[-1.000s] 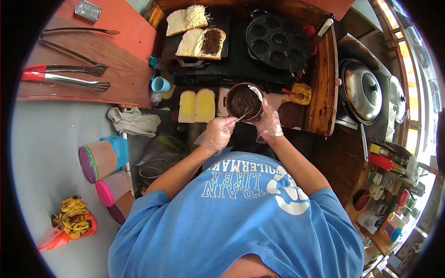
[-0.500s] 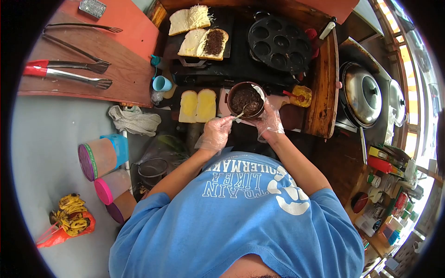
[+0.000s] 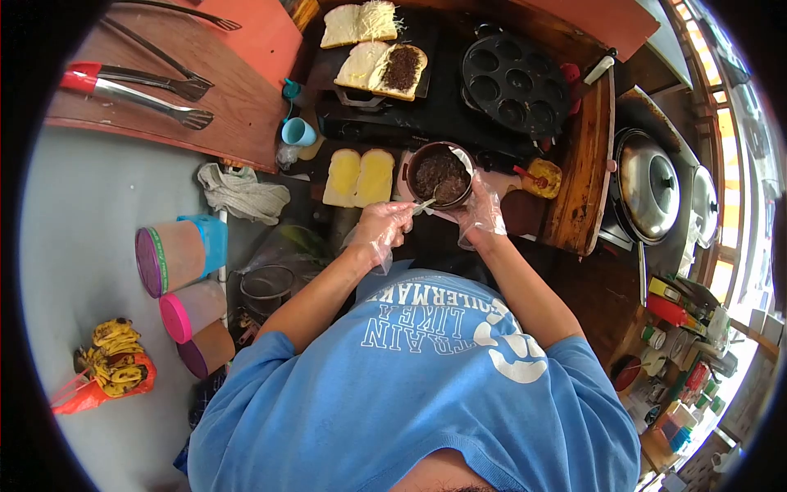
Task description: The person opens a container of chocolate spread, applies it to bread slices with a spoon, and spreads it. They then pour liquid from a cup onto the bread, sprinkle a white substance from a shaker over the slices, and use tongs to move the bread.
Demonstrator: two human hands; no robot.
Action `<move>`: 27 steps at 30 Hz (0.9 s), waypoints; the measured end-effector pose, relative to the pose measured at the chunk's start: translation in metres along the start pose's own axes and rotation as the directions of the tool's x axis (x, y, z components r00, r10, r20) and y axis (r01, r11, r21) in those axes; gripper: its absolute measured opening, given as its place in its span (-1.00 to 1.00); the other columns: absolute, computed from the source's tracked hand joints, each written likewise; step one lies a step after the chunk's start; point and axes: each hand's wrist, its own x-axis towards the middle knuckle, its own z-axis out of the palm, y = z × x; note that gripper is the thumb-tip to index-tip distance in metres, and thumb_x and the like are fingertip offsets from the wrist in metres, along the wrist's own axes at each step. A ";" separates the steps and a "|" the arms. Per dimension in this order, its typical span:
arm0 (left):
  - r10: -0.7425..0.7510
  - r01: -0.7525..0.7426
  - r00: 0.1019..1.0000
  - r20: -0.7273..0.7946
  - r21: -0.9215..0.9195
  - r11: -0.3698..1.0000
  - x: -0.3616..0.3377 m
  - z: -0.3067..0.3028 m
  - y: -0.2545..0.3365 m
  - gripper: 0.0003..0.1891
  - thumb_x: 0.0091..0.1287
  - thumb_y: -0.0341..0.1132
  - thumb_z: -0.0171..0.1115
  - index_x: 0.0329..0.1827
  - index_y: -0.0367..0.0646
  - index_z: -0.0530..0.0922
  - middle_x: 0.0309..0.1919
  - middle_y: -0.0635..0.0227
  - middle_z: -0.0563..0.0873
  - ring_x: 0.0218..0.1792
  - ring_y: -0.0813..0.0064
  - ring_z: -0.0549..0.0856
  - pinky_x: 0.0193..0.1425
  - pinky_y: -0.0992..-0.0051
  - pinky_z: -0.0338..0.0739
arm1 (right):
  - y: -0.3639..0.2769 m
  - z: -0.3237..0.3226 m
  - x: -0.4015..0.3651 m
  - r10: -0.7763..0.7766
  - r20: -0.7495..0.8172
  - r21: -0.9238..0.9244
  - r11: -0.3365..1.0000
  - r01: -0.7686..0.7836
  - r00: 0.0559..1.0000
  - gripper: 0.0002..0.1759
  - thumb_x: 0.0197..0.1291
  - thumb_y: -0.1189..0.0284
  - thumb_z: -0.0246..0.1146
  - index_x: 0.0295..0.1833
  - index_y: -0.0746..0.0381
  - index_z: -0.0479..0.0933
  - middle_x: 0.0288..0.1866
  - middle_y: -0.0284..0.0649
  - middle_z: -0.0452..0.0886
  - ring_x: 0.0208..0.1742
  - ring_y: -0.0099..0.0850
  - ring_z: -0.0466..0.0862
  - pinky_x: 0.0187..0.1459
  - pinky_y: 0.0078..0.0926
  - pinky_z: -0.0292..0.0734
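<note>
Thin clear plastic gloves cover both hands. My left hand [image 3: 382, 230] is closed on the handle of a spoon [image 3: 425, 203], whose other end is in a dark brown filling. That filling sits in a round brown bowl [image 3: 412, 197], and my right hand [image 3: 481, 215] grips the bowl's right side. Left of the bowl lie two bread slices [image 3: 359, 176] with a yellow spread. Farther up, on a black griddle, are bread slices with dark sprinkles [image 3: 402, 68] and others with pale shreds [image 3: 377, 23].
A black round-mould pan [image 3: 515, 82] is at the upper right. Tongs [image 3: 147, 98] lie on a wooden board at the left, near a blue cup [image 3: 298, 132]. A yellow tub [image 3: 542, 178] stands right of the bowl, and a lidded wok [image 3: 646, 184] beyond the wooden edge.
The view has shifted, so the counter items appear farther right and slightly higher or lower. The spoon has moved a little within the filling, and both hands keep their holds.
</note>
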 end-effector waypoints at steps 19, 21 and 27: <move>0.143 -0.148 0.975 -0.168 -0.020 0.989 -0.012 -0.047 0.025 -0.73 0.48 -0.43 0.23 0.17 -0.39 0.59 -0.46 0.40 0.57 -0.59 0.72 0.40 -0.60 0.69 0.24 | 0.027 0.005 0.023 0.114 0.129 0.084 0.989 -0.125 0.985 -0.46 0.58 0.14 0.02 0.46 0.27 0.29 0.43 0.00 0.43 0.37 -0.02 0.54 0.28 0.13 0.61; 0.204 -0.206 0.962 -0.179 0.010 0.979 -0.019 -0.059 0.034 -0.73 0.48 -0.42 0.23 0.15 -0.39 0.60 -0.47 0.42 0.56 -0.59 0.74 0.39 -0.59 0.71 0.24 | 0.027 0.008 0.022 0.118 0.125 0.088 0.988 -0.130 0.985 -0.44 0.57 0.13 0.02 0.47 0.26 0.28 0.44 0.00 0.42 0.38 -0.02 0.53 0.30 0.13 0.60; 0.426 -0.343 0.874 -0.235 0.321 0.883 -0.020 -0.099 0.026 -0.76 0.48 -0.41 0.23 0.10 -0.37 0.65 -0.49 0.46 0.56 -0.59 0.73 0.42 -0.56 0.67 0.29 | 0.021 -0.012 0.013 0.083 0.150 0.130 0.986 -0.103 0.985 -0.34 0.50 0.07 0.08 0.54 0.21 0.22 0.52 -0.02 0.36 0.47 0.04 0.44 0.37 0.19 0.50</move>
